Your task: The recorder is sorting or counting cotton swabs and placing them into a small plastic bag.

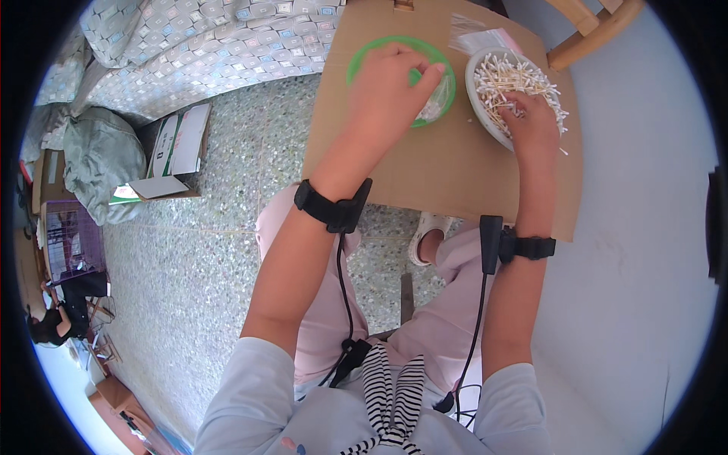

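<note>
Swabs (512, 78) are piled in white bowl (471, 85), 1 o'clock; best pinched mid-length. Right grip (535, 125) is curled among them, left grip (388, 87) over green bowl (453, 85), 12 o'clock; pinch on either can't be told.

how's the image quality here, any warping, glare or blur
In the head view, fisheye distortion seemingly bows the edges of the brown cardboard sheet; black corners carry a bluish fringe; light looks even, without strong glare; thin white-tipped cotton swabs in the round white bowl look fairly crisp.
</note>
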